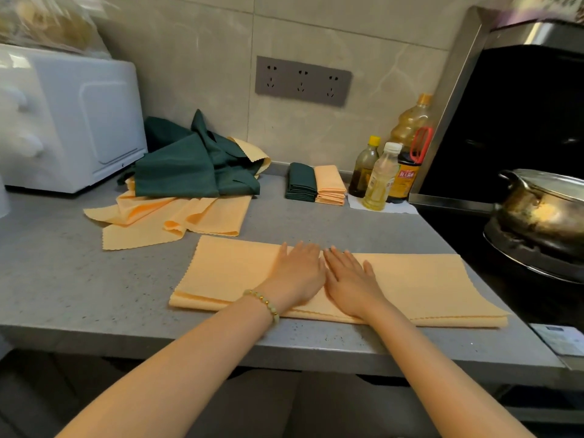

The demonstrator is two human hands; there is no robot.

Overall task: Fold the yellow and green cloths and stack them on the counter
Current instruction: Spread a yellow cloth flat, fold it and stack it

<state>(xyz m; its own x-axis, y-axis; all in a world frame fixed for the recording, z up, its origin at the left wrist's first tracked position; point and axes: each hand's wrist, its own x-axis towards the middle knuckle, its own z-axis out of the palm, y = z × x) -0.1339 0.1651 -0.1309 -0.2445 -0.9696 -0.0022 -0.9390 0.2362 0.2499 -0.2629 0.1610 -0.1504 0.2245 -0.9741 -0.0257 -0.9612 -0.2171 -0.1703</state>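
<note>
Both hands flat, fingers straight, side by side: left hand (295, 273) and right hand (349, 279) press the middle of a folded yellow cloth (420, 282) lying along the counter's (63, 279) front edge. Unfolded pile (177, 184) of green and yellow cloths sits behind left by the microwave (69, 118); folded green stack (301, 182) touches folded yellow stack (330, 184) near the bottles (379, 178).

Home kitchen: stove pot (543, 207), oil bottles (407, 147), microwave (63, 121), tiled wall.

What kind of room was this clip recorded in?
Likely a home kitchen: a lidded pot on a stove burner, oil and sauce bottles by the tiled wall, a white countertop oven.
</note>
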